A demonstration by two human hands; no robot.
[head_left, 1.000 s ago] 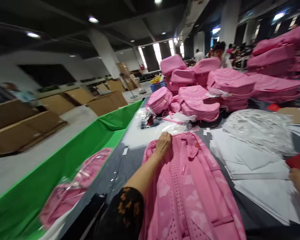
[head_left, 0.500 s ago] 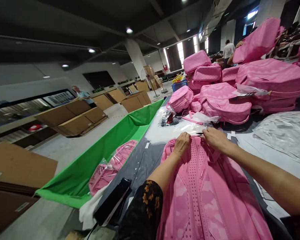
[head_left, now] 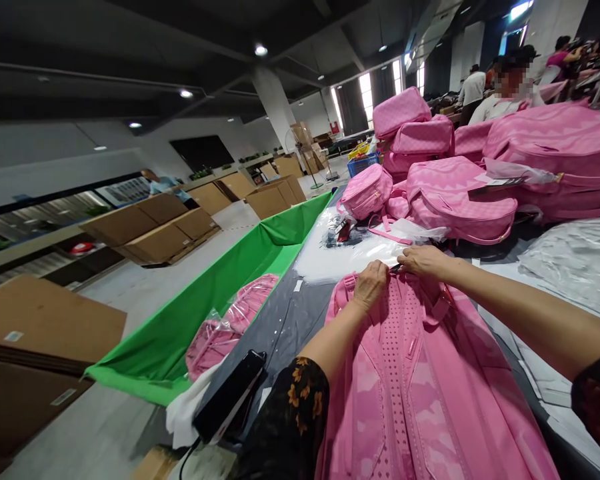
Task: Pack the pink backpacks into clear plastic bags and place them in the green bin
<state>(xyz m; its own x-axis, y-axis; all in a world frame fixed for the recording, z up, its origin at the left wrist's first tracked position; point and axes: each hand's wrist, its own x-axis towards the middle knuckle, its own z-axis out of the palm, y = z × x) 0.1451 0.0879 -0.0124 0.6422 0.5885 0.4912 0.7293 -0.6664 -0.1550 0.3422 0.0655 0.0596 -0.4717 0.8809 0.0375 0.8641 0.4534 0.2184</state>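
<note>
The pink camouflage backpack [head_left: 437, 407] lies in front of us on the dark grey table [head_left: 293, 327], with its straps and back side up. It looks soft and puffy, so it should squash and bend rather than break. We think it is not very heavy. The cloth should not be slippery, and the back panel [head_left: 393, 353], full of little holes, looks a bit stiffer. The best place to hold it seems to be the top edge, or the wide shoulder straps.

Our left hand [head_left: 373, 283] pinches that top edge, fingers curled over it. Our right hand [head_left: 423, 261] is bent at the top too, just beside a small dark thing [head_left: 395, 268], but we cannot tell what it pinches.

Past our hands sits a heap of pink bags [head_left: 460, 200]. To the right are white papers [head_left: 550, 383] and a pile of clear plastic [head_left: 580, 260]. To the left is a green bin [head_left: 180, 327] with pink bags in plastic wrap [head_left: 213, 347].
</note>
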